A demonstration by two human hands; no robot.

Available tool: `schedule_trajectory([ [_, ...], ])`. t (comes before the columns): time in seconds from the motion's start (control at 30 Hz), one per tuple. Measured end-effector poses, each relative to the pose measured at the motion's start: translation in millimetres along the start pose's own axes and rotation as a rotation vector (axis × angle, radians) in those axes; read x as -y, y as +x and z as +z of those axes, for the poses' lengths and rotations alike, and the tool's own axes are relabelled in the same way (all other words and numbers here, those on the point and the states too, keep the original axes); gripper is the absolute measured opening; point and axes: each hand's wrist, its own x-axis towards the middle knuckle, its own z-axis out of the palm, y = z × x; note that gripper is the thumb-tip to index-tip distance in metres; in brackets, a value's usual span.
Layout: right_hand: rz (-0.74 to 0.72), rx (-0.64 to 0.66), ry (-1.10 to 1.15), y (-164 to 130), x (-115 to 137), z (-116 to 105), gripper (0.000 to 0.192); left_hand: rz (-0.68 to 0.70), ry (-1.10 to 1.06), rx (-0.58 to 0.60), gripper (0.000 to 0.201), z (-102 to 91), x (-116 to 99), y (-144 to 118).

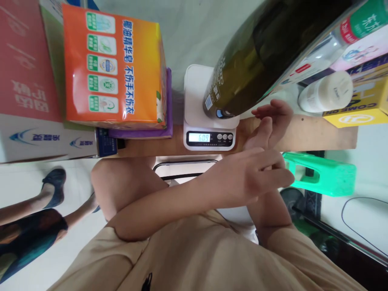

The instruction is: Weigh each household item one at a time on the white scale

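Observation:
A large dark green bottle (242,60) stands on a white kitchen scale (194,97), whose lit display reads 609. Just right of the scale, near the bottle's base, is my right hand (273,123), with its fingers spread and nothing in them. My left arm reaches across my body, and my left hand (260,173) lies over my right wrist. Its fingers point to the right with gaps between them; some are hidden, and I see nothing held in it. Neither hand touches the bottle.
Left of the scale sit an orange soap package (115,64), a purple pack (169,105) and large cartons (27,81). To the right are a white capped bottle (325,91), a clear bottle (327,50) and a yellow box (363,101). Below stands a green plastic stool (336,173). Another person's legs (33,230) show lower left.

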Motion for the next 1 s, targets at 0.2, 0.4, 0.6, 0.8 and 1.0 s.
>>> schedule_trajectory([
  [0.2, 0.050, 0.032, 0.066, 2.5, 12.6, -5.9, 0.033, 0.043, -0.069, 0.203, 0.022, -17.8, -0.9, -2.1],
  [0.4, 0.161, 0.217, 0.127, 26.0, 58.5, 0.6, 0.054, 0.051, -0.135, 0.115, 0.045, -26.1, 2.4, -2.6],
  [0.6, 0.232, 0.317, -0.061, 40.2, 84.1, 26.9, 0.080, 0.109, -0.174, -0.087, 0.046, -24.7, 9.5, -6.9],
  [0.8, 0.190, 0.205, -0.040, 40.6, 66.0, 35.5, 0.058, 0.153, -0.194, -0.254, 0.037, -19.7, 12.0, -12.6],
  [1.0, -0.011, 0.262, 0.157, 107.6, 34.8, 76.0, 0.065, 0.153, -0.224, -0.217, 0.037, -22.3, 8.8, -11.8],
])
